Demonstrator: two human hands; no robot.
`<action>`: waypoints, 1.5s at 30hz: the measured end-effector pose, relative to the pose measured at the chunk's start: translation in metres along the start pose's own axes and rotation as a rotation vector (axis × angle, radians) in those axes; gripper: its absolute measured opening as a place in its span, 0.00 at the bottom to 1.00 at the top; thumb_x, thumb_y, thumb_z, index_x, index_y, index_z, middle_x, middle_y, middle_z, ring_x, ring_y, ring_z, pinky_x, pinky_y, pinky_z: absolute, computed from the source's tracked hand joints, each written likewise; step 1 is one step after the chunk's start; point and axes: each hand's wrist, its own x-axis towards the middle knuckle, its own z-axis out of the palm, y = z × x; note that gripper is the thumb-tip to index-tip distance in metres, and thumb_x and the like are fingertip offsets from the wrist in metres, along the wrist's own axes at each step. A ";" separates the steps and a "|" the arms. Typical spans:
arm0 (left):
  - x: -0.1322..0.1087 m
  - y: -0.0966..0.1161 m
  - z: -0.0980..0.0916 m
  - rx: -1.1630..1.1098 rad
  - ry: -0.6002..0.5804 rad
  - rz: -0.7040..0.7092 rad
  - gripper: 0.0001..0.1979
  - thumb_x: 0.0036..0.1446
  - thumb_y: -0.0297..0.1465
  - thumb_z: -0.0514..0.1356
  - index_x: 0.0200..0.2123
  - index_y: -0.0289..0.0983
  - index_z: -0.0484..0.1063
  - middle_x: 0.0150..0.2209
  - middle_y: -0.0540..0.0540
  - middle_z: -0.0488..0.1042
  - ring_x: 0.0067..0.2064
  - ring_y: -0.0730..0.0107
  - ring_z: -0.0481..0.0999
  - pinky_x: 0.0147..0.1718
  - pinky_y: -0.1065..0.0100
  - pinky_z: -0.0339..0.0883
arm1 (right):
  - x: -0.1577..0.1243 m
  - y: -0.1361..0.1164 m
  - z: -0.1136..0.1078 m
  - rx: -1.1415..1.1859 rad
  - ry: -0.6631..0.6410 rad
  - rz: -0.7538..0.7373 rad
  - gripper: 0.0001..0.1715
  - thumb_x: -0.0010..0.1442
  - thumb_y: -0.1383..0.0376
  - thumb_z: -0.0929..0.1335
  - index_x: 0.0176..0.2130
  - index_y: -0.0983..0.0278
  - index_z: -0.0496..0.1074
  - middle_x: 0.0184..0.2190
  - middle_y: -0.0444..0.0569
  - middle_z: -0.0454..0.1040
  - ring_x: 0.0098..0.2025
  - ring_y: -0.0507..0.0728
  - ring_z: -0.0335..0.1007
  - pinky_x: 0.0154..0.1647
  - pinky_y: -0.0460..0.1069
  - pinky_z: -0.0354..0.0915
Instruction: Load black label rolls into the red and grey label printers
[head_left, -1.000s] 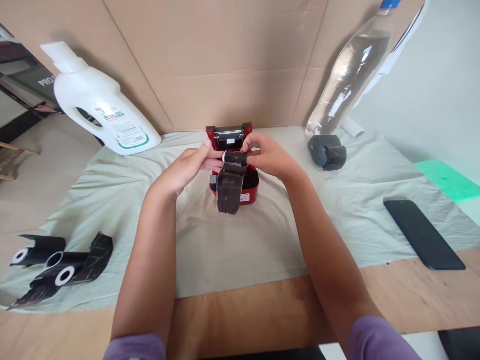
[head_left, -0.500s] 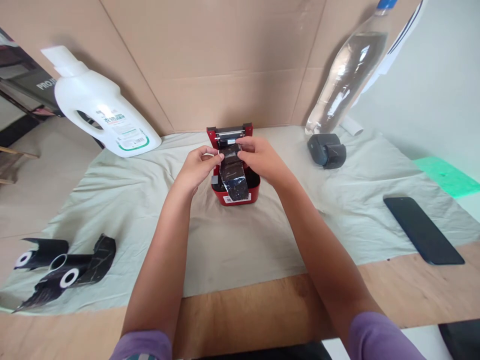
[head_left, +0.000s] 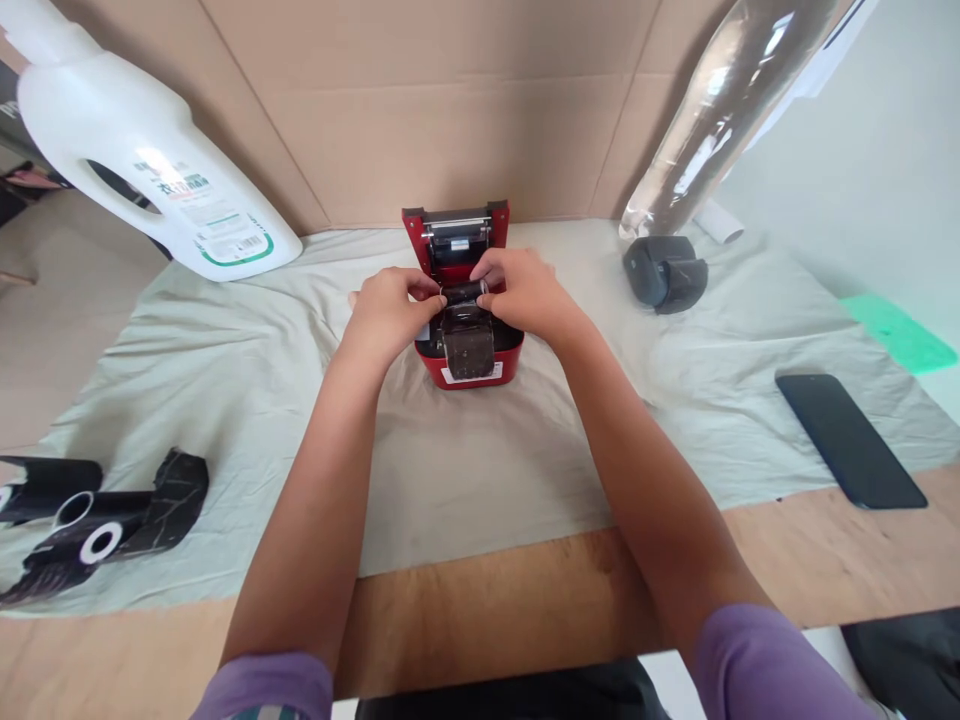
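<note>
A small red and black printer stands on the cloth before me, its red lid raised at the back. Above its open body is a small roll of black ribbon. The loose end hangs over the printer's front rim. My left hand pinches the roll's left end between thumb and fingers. At the opposite end, my right hand grips it the same way. How deep the roll sits in the printer body is hard to make out behind my fingers.
A white detergent bottle leans at left; a clear bottle stands back right beside a black ribbon roll. Black rolls and torn ribbon lie front left, a phone at right. A cardboard panel rises behind.
The ribbon roll has come level and sits lower toward the printer body between both hands. Its loose end hangs straighter. My view has tilted slightly downward.
</note>
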 end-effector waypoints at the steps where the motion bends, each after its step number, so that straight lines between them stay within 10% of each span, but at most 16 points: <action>1: 0.000 0.000 0.001 0.011 0.002 0.011 0.07 0.52 0.34 0.65 0.36 0.41 0.79 0.37 0.46 0.78 0.43 0.56 0.75 0.48 0.57 0.63 | 0.000 0.001 0.001 -0.019 0.000 0.000 0.12 0.51 0.70 0.69 0.39 0.59 0.72 0.36 0.51 0.75 0.54 0.68 0.61 0.58 0.66 0.54; 9: -0.011 0.013 -0.004 0.020 0.008 0.142 0.05 0.53 0.36 0.64 0.31 0.42 0.79 0.37 0.43 0.75 0.52 0.45 0.70 0.49 0.54 0.57 | 0.012 0.007 0.015 -0.098 0.050 0.018 0.12 0.49 0.71 0.71 0.35 0.58 0.73 0.35 0.53 0.75 0.56 0.73 0.55 0.59 0.73 0.49; 15: -0.039 0.033 -0.023 0.109 -0.241 0.295 0.08 0.53 0.40 0.64 0.32 0.44 0.80 0.36 0.45 0.75 0.49 0.47 0.71 0.53 0.55 0.56 | 0.012 0.010 0.010 0.149 0.009 0.040 0.07 0.48 0.69 0.72 0.32 0.60 0.75 0.35 0.50 0.77 0.49 0.65 0.67 0.53 0.60 0.63; 23: -0.058 0.046 -0.033 0.269 -0.213 0.282 0.03 0.49 0.35 0.66 0.28 0.43 0.78 0.32 0.43 0.74 0.48 0.44 0.73 0.46 0.57 0.61 | 0.017 0.013 -0.002 0.384 0.508 0.065 0.10 0.60 0.64 0.68 0.44 0.60 0.70 0.45 0.48 0.76 0.51 0.59 0.71 0.57 0.55 0.66; 28: -0.066 0.051 -0.037 0.189 -0.183 0.256 0.08 0.48 0.30 0.64 0.19 0.41 0.71 0.23 0.43 0.67 0.48 0.41 0.73 0.42 0.58 0.61 | 0.019 0.017 0.003 0.467 0.347 -0.036 0.28 0.60 0.62 0.73 0.57 0.60 0.65 0.58 0.51 0.70 0.61 0.58 0.65 0.62 0.51 0.62; 40: -0.076 0.062 -0.030 0.228 -0.262 0.256 0.15 0.49 0.30 0.66 0.15 0.39 0.66 0.19 0.45 0.62 0.38 0.49 0.75 0.38 0.59 0.59 | -0.008 0.026 -0.018 0.486 0.098 0.031 0.09 0.49 0.61 0.74 0.33 0.60 0.78 0.48 0.49 0.75 0.55 0.62 0.68 0.58 0.59 0.65; 45: -0.063 0.046 -0.039 0.099 -0.333 0.266 0.10 0.47 0.37 0.68 0.19 0.43 0.73 0.21 0.46 0.67 0.36 0.52 0.74 0.33 0.62 0.60 | -0.016 0.037 -0.017 0.674 -0.152 0.158 0.27 0.48 0.64 0.72 0.50 0.52 0.75 0.53 0.45 0.74 0.53 0.61 0.71 0.52 0.59 0.71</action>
